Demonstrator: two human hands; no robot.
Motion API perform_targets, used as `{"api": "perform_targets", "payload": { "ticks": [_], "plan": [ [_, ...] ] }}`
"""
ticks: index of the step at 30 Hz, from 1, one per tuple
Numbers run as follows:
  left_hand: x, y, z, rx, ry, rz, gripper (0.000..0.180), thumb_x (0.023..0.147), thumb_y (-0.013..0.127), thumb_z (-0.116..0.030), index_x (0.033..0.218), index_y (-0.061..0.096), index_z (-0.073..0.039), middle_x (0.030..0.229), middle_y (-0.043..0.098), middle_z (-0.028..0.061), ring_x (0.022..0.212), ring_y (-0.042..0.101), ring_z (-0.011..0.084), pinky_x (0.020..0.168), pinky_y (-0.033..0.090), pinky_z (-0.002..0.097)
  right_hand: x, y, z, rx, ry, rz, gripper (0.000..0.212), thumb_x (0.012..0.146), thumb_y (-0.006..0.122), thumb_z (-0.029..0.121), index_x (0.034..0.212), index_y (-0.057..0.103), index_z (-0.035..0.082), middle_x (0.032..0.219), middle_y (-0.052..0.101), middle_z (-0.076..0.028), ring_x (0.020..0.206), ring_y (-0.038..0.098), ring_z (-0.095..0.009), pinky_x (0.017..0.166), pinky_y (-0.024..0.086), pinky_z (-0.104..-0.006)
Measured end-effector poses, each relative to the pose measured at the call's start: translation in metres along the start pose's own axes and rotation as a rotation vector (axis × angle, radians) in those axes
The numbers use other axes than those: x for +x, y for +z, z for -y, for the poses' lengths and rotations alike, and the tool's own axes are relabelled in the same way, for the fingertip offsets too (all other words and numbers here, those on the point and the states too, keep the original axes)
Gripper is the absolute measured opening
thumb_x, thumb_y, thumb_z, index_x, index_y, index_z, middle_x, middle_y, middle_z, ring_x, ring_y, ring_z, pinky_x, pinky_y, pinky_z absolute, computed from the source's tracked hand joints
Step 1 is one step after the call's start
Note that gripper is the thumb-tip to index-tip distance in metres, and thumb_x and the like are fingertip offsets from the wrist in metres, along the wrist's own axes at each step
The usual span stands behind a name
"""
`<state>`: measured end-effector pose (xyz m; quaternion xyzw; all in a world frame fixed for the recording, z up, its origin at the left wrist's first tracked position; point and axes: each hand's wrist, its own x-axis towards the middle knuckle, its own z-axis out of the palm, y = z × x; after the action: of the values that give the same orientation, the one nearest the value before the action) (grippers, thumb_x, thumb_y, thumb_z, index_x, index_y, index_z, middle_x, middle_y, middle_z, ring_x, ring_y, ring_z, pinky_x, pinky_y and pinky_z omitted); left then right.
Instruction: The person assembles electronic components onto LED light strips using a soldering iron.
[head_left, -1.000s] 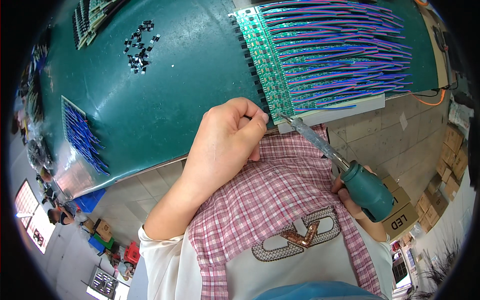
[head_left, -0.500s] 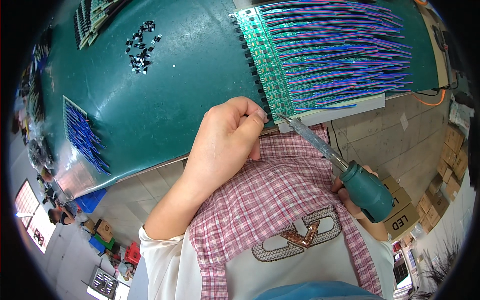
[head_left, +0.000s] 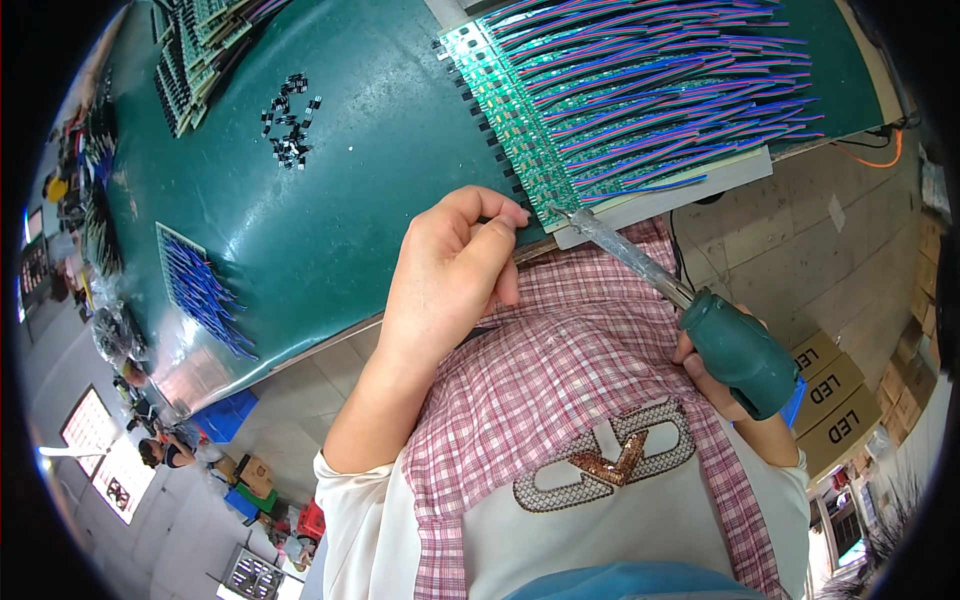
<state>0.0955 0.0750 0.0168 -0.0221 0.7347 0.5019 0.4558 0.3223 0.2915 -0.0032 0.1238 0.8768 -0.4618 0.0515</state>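
Note:
My right hand (head_left: 712,378) is wrapped round the dark green handle of a soldering iron (head_left: 740,355), partly hidden behind it. The iron's slanting metal tip meets the near end of a green circuit board panel (head_left: 515,110). Small black connectors line the panel's left edge, and blue, red and black wires fan out to its right. My left hand (head_left: 450,265) is closed in a pinch at the panel's near left corner, beside the connectors. Anything between its fingertips is too small or hidden to make out.
Loose black connectors (head_left: 290,125) lie scattered on the green tabletop (head_left: 370,110). A smaller wired board (head_left: 200,290) is at the left, with stacked boards (head_left: 195,65) at the far left. A pale strip (head_left: 670,200) lies under the panel's near edge. Cardboard boxes (head_left: 835,400) stand at the right.
The whole view has shifted and turned a little. Both hands keep their grips, and the iron's tip stays at the near end of the panel.

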Motion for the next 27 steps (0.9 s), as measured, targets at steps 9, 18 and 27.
{"api": "perform_targets", "payload": {
  "ticks": [9, 18, 27],
  "plan": [
    [0.004, 0.005, 0.001, 0.033, 0.006, -0.031, 0.02, 0.097, 0.059, -0.019, 0.093, 0.064, 0.0, 0.053, 0.057, 0.0022, 0.042, 0.043, 0.004, 0.041, 0.031, 0.0214, -0.003, 0.004, -0.009, 0.059, -0.024, -0.007, 0.005, 0.071, 0.07, 0.003, 0.075, 0.067, 0.003, 0.072, 0.067, -0.008, 0.066, 0.062, -0.024, 0.065, 0.05, -0.0332],
    [0.005, 0.006, -0.003, 0.03, 0.014, -0.029, 0.019, 0.093, 0.059, -0.013, 0.085, 0.064, 0.004, 0.054, 0.059, 0.0031, 0.048, 0.052, 0.0068, 0.046, 0.038, 0.0258, 0.003, 0.001, -0.009, 0.092, -0.084, 0.018, 0.005, 0.071, 0.071, 0.003, 0.075, 0.066, 0.003, 0.07, 0.067, -0.008, 0.064, 0.063, -0.023, 0.063, 0.051, -0.0336],
    [0.006, 0.009, 0.002, 0.021, 0.038, -0.065, 0.021, 0.094, 0.058, -0.013, 0.081, 0.062, 0.004, 0.053, 0.058, 0.0044, 0.047, 0.053, 0.0092, 0.046, 0.04, 0.0278, 0.006, 0.0, -0.007, 0.15, -0.054, 0.042, 0.005, 0.072, 0.071, 0.001, 0.075, 0.066, 0.003, 0.07, 0.067, -0.008, 0.062, 0.064, -0.024, 0.058, 0.052, -0.0326]
  ]
}}
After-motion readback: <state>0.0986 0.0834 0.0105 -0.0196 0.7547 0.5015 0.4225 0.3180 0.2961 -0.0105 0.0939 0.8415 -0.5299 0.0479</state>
